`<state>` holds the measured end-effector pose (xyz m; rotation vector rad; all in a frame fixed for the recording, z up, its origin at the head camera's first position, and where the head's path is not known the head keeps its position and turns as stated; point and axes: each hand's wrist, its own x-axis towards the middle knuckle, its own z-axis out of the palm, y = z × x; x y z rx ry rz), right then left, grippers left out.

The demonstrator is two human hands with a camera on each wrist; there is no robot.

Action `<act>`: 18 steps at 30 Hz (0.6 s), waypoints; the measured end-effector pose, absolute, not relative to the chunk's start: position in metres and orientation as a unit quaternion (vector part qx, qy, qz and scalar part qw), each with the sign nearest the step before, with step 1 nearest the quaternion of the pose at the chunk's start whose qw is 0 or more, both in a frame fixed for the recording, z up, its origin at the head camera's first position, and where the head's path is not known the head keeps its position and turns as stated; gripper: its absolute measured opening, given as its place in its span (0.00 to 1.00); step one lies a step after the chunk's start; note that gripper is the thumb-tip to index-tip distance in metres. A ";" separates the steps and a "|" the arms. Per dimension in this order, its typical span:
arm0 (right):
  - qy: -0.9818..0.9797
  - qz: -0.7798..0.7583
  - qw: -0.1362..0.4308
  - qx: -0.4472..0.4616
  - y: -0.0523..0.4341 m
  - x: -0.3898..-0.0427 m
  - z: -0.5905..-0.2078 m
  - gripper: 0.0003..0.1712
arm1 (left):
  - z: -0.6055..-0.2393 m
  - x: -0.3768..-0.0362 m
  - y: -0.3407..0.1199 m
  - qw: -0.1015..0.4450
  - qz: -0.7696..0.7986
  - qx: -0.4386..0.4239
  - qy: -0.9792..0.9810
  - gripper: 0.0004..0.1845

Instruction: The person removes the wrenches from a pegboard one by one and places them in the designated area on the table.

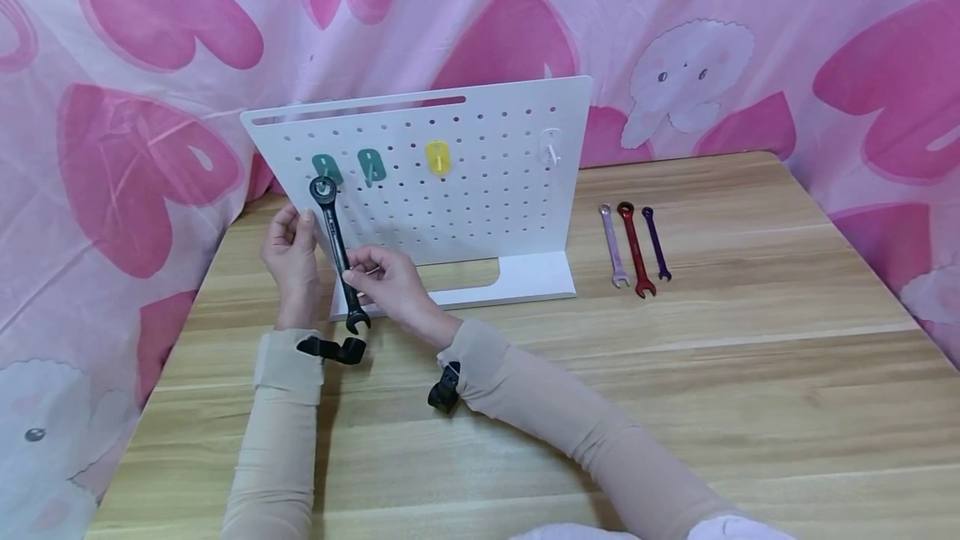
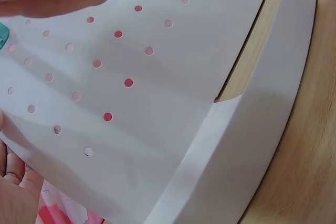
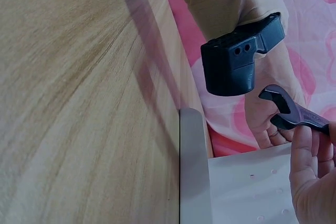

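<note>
A person holds a black wrench (image 1: 339, 250) with both hands in front of a white peg board (image 1: 480, 215). The wrench stands almost straight up. Its long side runs from about 11 o'clock to 5 o'clock. The ring end is on top, right under the left green hook (image 1: 327, 168). The open end points down toward the surface (image 1: 675, 373).

The left hand (image 1: 292, 261) is at 9 o'clock from the wrench. Its thumb and fingertips pinch the wrench just under the ring end. The right hand (image 1: 390, 277) is at 3 o'clock from the wrench. Its grip is pressed together, pinching the lower part of the wrench handle. In the right wrist view, the open end of the wrench (image 3: 294, 111) pokes out past the fingers (image 3: 307, 166).

The peg board stands on its white foot at the back left of the surface. It has a second green hook (image 1: 371, 165), a yellow hook (image 1: 438, 157) and a white hook (image 1: 551, 146) in a row. The left wrist view shows the board up close, with lots of small holes.

At 3 o'clock from the board, three small wrenches lie side by side on the surface, well apart from the hands. One is light purple (image 1: 613, 245), one is red (image 1: 635, 248), and one is dark purple (image 1: 656, 243). Their ring ends point to 12 o'clock and their open ends to 6 o'clock.

A pink cloth with hearts (image 1: 150, 15) hangs behind.
</note>
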<state>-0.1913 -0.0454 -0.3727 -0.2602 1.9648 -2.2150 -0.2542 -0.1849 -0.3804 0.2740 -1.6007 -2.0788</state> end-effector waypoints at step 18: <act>0.636 -0.757 0.122 -0.086 -0.040 -0.180 -0.364 0.09 | -0.381 -0.255 -0.184 0.258 -0.771 0.091 -0.576 0.09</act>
